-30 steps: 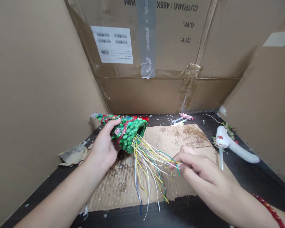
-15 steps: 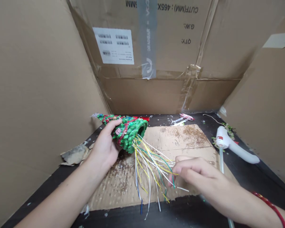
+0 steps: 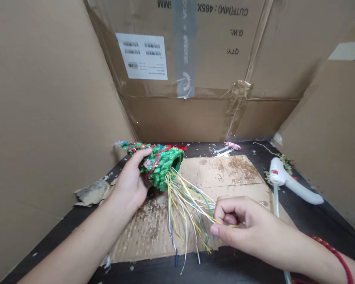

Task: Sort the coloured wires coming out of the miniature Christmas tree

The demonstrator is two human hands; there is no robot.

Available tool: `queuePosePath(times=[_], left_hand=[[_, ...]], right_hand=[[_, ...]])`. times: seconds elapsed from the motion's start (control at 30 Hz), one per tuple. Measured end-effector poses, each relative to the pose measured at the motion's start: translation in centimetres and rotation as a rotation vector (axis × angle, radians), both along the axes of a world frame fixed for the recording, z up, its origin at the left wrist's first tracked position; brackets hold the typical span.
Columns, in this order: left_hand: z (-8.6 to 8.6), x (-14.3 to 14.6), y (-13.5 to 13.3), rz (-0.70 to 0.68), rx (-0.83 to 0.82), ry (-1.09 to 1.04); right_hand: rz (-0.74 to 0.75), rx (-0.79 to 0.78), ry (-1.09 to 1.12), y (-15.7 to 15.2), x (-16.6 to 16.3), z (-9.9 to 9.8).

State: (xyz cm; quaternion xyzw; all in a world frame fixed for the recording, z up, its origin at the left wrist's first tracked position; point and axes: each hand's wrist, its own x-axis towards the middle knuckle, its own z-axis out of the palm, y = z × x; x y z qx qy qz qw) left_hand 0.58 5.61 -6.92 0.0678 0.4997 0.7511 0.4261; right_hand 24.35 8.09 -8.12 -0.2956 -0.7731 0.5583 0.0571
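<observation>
Left hand (image 3: 130,185): we're clamped round the green tinsel tree (image 3: 162,165), on its side, centre-left of frame.
Right hand (image 3: 248,227): fingers pinched shut on its wires (image 3: 183,199), lower centre.
Underneath: cardboard sheet (image 3: 225,169) on the table (image 3: 319,221).
Far right: glue gun (image 3: 296,187).

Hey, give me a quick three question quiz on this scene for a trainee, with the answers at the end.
1. True or false: the left hand grips a miniature Christmas tree tipped on its side.
2. What does the right hand pinch? A) thin wires from the tree's base B) a screwdriver C) a paintbrush
3. Which tool lies right of the cardboard sheet?
Key: 1 true; 2 A; 3 the white glue gun.
</observation>
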Motion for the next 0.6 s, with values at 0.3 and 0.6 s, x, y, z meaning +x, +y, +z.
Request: queuePosePath(times=[0.3,0.6], left_hand=[[-0.03,-0.05,-0.06,-0.008,-0.009,0.006],[-0.09,-0.07,-0.03,-0.003,-0.002,0.010]], right_hand=[[0.047,0.957,-0.022,0.43,0.32,-0.33],[0.157,0.757,-0.083,0.38,0.68,0.10]])
